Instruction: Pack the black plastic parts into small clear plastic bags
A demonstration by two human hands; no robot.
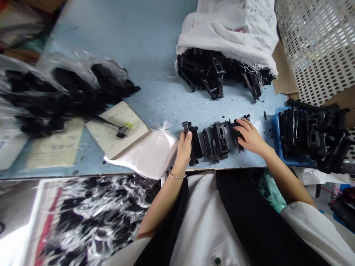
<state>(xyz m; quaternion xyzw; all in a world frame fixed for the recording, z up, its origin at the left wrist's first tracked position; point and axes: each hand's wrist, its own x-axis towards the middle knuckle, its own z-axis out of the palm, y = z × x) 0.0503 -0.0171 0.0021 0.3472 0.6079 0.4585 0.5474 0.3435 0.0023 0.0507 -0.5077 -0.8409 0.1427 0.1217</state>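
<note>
Three black plastic parts lie in a row near the front edge of the light blue table (144,48). My left hand (184,149) is closed round the left part (195,145), gripping its left side. My right hand (249,136) rests over the right part (237,137), fingers curled on it. The middle part (218,141) lies untouched between my hands. A thin bracelet sits on my left wrist.
A white woven sack (235,29) spills black parts at the back. A blue bin (280,147) on the right is heaped with more. Clear bags of black parts (55,88) lie left, an empty plastic bag (146,155) and paper sheets (119,129) beside my left hand.
</note>
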